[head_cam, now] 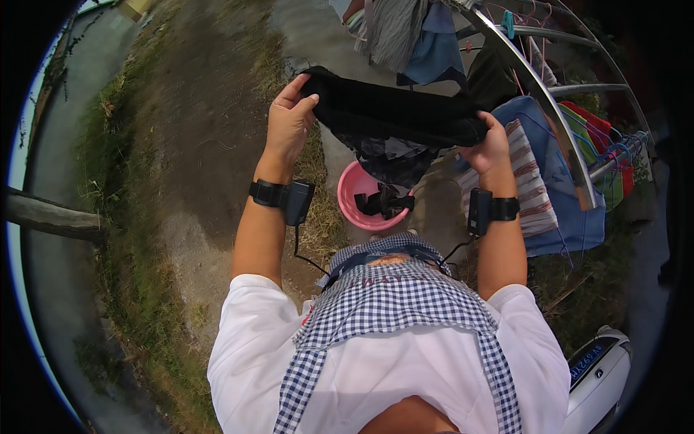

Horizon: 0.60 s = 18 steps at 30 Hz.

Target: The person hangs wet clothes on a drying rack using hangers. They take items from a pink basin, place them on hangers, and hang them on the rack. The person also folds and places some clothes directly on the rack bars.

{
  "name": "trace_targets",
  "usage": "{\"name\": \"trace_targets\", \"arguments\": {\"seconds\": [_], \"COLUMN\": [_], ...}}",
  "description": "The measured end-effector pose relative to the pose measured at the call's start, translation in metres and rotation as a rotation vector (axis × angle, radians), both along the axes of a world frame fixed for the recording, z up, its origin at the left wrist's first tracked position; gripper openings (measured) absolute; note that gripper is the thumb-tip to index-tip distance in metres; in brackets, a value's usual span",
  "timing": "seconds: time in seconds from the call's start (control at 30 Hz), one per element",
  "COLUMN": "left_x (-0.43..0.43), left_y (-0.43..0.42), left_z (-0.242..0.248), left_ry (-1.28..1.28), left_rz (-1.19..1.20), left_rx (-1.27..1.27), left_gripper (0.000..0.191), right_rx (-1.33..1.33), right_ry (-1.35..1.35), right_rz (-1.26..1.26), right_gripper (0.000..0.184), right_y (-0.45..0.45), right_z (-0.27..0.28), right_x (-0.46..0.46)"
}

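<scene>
A black garment [390, 108] with a grey-patterned lower part is stretched between my two hands. My left hand [293, 116] grips its upper left corner between thumb and fingers. At the other end, my right hand [488, 144] is closed on the garment's right edge. Beneath the hanging fabric, a pink plastic basin [349, 203] stands on the ground. Dark cloth [382, 202] lies in the basin, partly over its right rim. What the basin holds behind the garment is hidden.
On the right, a metal drying rack [542, 92] bears clothes, hangers and a striped cloth [528, 173]. More clothes hang at the top, near a turquoise clothespin [508, 24]. Grass and dirt lie left. A white car [602, 380] stands lower right, and a log [54, 217] lies far left.
</scene>
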<state>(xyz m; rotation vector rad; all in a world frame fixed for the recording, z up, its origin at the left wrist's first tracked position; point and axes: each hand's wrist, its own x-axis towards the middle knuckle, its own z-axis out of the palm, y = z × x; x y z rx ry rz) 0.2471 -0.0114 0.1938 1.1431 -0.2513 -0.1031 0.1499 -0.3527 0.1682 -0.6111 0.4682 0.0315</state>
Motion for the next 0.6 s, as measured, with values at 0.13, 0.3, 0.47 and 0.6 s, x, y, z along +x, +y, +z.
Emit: {"name": "trace_targets", "arguments": {"seconds": [0.13, 0.3, 0.47, 0.6], "left_x": [-0.014, -0.029, -0.029, -0.024], "left_y": [-0.004, -0.008, -0.006, -0.011], "left_z": [-0.001, -0.005, -0.01, -0.022], "left_ry": [0.067, 0.077, 0.156, 0.342], "left_rz": [-0.18, -0.281, -0.4, -0.225], "left_rx": [-0.137, -0.235, -0.375, -0.267], "left_gripper": [0.053, 0.06, 0.055, 0.041], "right_rx": [0.222, 0.212, 0.274, 0.534], "right_ry": [-0.179, -0.183, -0.139, -0.437], "right_rz": [0.018, 0.1, 0.121, 0.124], "right_gripper": [0.033, 0.034, 0.033, 0.034], "right_y": [0.002, 0.001, -0.008, -0.011], "right_z": [-0.005, -0.015, -0.035, -0.044], "right_x": [-0.015, -0.028, -0.027, -0.03]}}
